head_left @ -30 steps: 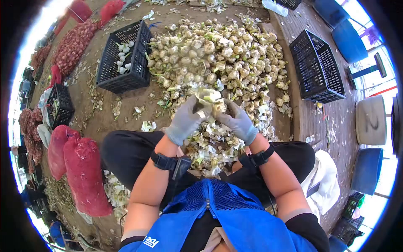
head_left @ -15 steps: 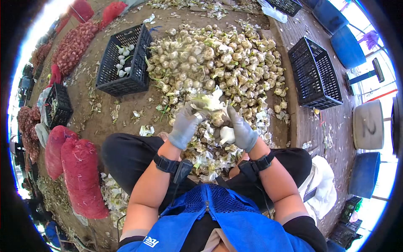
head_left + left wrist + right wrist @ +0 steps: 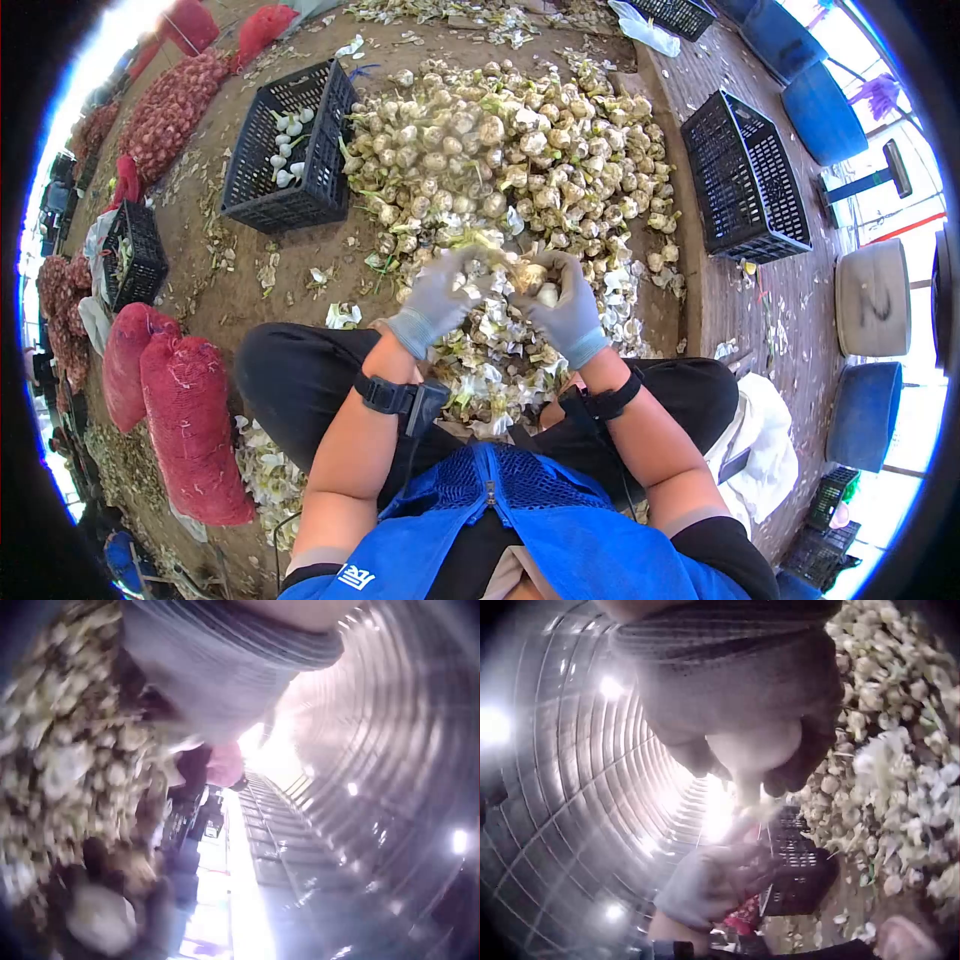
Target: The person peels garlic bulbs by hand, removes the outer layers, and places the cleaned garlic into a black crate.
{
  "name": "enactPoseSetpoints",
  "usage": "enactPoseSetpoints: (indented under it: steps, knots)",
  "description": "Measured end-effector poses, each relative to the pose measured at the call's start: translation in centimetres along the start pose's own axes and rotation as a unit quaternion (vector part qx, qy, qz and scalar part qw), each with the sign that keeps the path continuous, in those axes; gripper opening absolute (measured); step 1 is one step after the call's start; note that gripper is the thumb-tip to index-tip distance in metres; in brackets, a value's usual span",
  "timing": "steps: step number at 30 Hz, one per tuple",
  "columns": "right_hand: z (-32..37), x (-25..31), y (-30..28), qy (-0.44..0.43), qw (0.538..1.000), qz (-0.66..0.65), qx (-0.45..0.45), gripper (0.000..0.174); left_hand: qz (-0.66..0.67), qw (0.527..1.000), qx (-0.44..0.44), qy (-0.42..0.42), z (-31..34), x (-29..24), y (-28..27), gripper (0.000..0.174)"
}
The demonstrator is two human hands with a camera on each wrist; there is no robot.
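Both hands wear grey gloves and meet over the near edge of a big garlic pile [image 3: 510,150]. My right hand [image 3: 570,305] grips a pale garlic bulb [image 3: 535,282]. The right wrist view shows that bulb [image 3: 754,754] white and round between thumb and fingers, stalk end pointing away. My left hand [image 3: 440,295] is curled at the bulb's husky stalk end, and the right wrist view shows the left hand [image 3: 705,881] pinching there. The left wrist view is blurred, with only the glove cuff [image 3: 225,682] and garlic [image 3: 67,750] recognisable.
Torn husks [image 3: 490,370] lie between my knees. A black crate [image 3: 285,150] with a few white bulbs stands at the left of the pile, and an empty black crate [image 3: 745,180] at the right. Red mesh sacks [image 3: 185,420] lie at my left, blue barrels [image 3: 870,410] at my right.
Half a second ago the hands were slightly apart, the white bulb bare in the right and husk lifted in the left. Now they have closed together on the bulb, a little lower.
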State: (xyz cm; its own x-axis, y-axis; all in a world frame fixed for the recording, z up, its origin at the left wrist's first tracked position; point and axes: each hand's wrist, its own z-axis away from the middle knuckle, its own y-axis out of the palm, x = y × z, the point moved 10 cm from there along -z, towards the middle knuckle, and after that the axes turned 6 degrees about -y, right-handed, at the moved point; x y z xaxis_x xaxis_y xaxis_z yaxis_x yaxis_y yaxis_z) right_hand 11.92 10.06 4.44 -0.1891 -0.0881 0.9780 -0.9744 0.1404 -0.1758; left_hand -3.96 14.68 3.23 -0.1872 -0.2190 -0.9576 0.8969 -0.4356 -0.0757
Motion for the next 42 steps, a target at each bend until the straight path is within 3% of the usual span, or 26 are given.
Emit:
enactPoseSetpoints:
  steps: [1,2,3,4,7,10,17,19,20,21,22,23,25,26,27,29,30,31,33,35,36,37,39,41,42]
  knots:
    - [0.2,-0.5,-0.2,0.002,1.000,0.000,0.000,0.054,-0.043,0.999,0.033,0.000,0.3,0.1,1.6,0.041]
    - [0.1,2.6,-0.6,-0.119,0.986,0.120,-0.010,0.053,-0.042,0.999,0.033,-0.002,0.6,0.4,2.4,0.041]
    - [0.7,5.5,-0.4,-0.237,0.942,0.237,-0.020,0.052,0.089,0.996,0.026,-0.001,0.8,0.6,3.0,0.037]
    - [0.8,6.0,-0.5,-0.241,0.944,0.221,-0.038,0.051,0.219,0.976,0.020,0.001,0.8,0.9,3.2,0.033]
    - [1.5,8.0,0.1,-0.310,0.915,0.257,-0.021,0.046,0.301,0.952,0.018,-0.047,0.5,2.2,3.8,0.033]
    - [1.9,8.1,0.1,-0.341,0.894,0.289,-0.047,0.045,0.310,0.949,0.034,-0.047,0.6,1.8,4.1,0.032]
    - [1.7,7.3,-0.2,-0.346,0.901,0.259,-0.044,0.044,0.281,0.959,0.005,0.028,0.8,-0.2,3.0,0.036]
    - [0.8,6.4,-0.6,-0.250,0.948,0.196,-0.040,0.045,0.125,0.991,-0.020,0.052,1.0,-1.1,2.7,0.040]
    - [0.9,6.4,-0.4,-0.250,0.948,0.196,-0.040,0.045,0.125,0.991,-0.020,0.052,1.1,-1.0,2.8,0.040]
    - [0.4,4.7,-0.6,-0.169,0.984,0.042,-0.022,0.044,0.125,0.986,-0.030,0.102,1.5,-2.0,2.6,0.039]
    - [0.1,3.0,-0.2,-0.083,0.990,-0.113,-0.003,0.044,0.125,0.980,-0.041,0.151,1.9,-2.8,2.4,0.038]
    - [0.0,3.1,-0.3,-0.083,0.990,-0.113,-0.003,0.044,0.125,0.980,-0.041,0.151,1.9,-2.5,2.1,0.038]
    - [0.1,0.6,0.0,0.088,0.969,-0.228,0.026,0.045,0.056,0.991,-0.033,0.117,1.6,-0.8,1.9,0.039]
    - [-0.2,2.8,0.0,-0.009,0.988,-0.108,0.108,0.047,0.056,0.991,-0.030,0.116,1.7,-1.5,2.1,0.039]
    - [-0.2,2.8,-0.1,-0.009,0.989,-0.107,0.105,0.047,-0.005,0.985,-0.048,0.166,2.3,-3.3,2.0,0.035]
    - [0.4,0.8,0.4,0.107,0.966,-0.222,0.079,0.047,-0.066,0.972,-0.064,0.215,3.1,-6.0,1.8,0.031]
    - [0.6,-0.7,1.0,0.193,0.928,-0.316,0.048,0.044,-0.130,0.952,-0.034,0.273,3.8,-7.6,2.4,0.035]
    - [0.7,-1.3,0.8,0.193,0.928,-0.316,0.048,0.044,-0.192,0.924,-0.005,0.329,4.5,-8.7,3.4,0.038]
    - [1.6,-1.8,2.1,0.199,0.940,-0.214,0.174,0.043,-0.185,0.929,0.003,0.322,4.4,-8.1,3.4,0.039]
    - [2.0,-2.0,2.0,0.228,0.932,-0.222,0.175,0.046,-0.112,0.959,0.023,0.260,3.3,-7.0,2.4,0.036]
    - [2.2,-0.9,2.6,0.206,0.924,-0.233,0.223,0.048,-0.075,0.976,-0.066,0.195,2.4,-5.3,0.2,0.032]
    - [2.5,0.4,3.2,0.183,0.913,-0.242,0.271,0.050,-0.074,0.976,-0.066,0.194,1.9,-4.9,-0.9,0.032]
    - [2.6,1.5,3.5,0.140,0.916,-0.239,0.289,0.052,-0.352,0.887,-0.239,0.180,1.6,-5.6,-4.9,0.030]
    - [2.2,-0.8,3.6,0.197,0.880,-0.385,0.196,0.051,-0.418,0.858,-0.227,0.192,2.1,-5.5,-3.0,0.032]
    - [1.8,-1.6,3.0,0.201,0.895,-0.361,0.172,0.055,-0.481,0.826,-0.213,0.202,2.5,-5.6,-1.2,0.033]
